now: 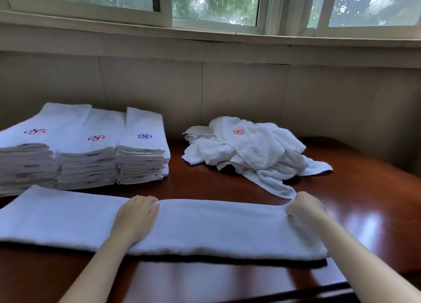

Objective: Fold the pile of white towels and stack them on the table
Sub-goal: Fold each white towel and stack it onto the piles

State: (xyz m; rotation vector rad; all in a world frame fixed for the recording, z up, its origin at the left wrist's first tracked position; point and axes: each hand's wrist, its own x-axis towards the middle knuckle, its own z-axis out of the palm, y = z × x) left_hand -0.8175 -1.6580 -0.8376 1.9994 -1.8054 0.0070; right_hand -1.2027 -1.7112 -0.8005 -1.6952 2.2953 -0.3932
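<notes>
Here, towel [205,229] under left grip [136,216]

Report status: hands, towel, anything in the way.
Left hand on long folded towel, fingers at far edge, grip unclear. Right hand pinches its far right corner. Unfolded pile behind, three stacks left; nothing blocking.

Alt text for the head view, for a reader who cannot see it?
A person's left hand holds the far edge of a long white towel, near its middle, on a wooden table, while the right hand pinches its far right corner. Behind sit three stacks of folded towels, left, and an unfolded pile, right.
</notes>
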